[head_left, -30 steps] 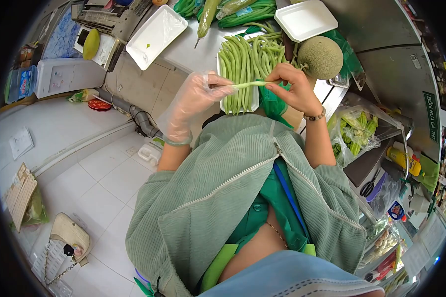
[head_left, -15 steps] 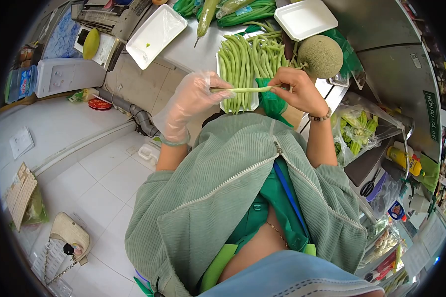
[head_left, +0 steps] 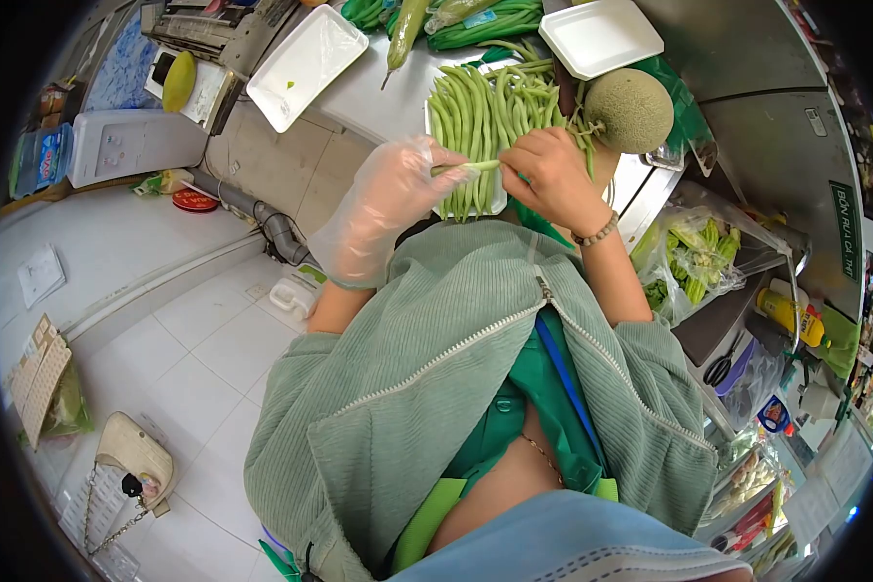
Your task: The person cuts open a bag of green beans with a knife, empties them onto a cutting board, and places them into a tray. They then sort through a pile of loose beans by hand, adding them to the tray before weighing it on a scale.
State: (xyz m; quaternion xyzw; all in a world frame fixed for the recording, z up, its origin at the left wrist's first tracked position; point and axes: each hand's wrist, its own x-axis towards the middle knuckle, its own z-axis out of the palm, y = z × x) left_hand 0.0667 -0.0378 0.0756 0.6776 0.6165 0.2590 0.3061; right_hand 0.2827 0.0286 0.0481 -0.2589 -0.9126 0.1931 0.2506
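Observation:
A single green bean (head_left: 482, 166) is stretched level between my two hands. My left hand (head_left: 403, 184), in a loose clear plastic glove, pinches its left end. My bare right hand (head_left: 551, 175), with a beaded bracelet at the wrist, is closed on the other end, its fingertips partly hidden. Just behind them, many green beans (head_left: 466, 102) lie side by side, lengthwise, on a white foam tray (head_left: 430, 124). My right hand covers some of these beans and most of a green wrapping by the tray.
A netted melon (head_left: 630, 111) sits right of the beans. White foam trays (head_left: 306, 73) (head_left: 601, 41) lie on the metal table at back left and back right. Long green gourds (head_left: 405, 34) are at the back. Bagged greens (head_left: 696, 257) stand at my right, near scissors (head_left: 720, 364).
My right hand has moved left, nearer to my gloved left hand, which has shifted slightly right. Less of the bean shows between them. The trays and melon have stayed in place.

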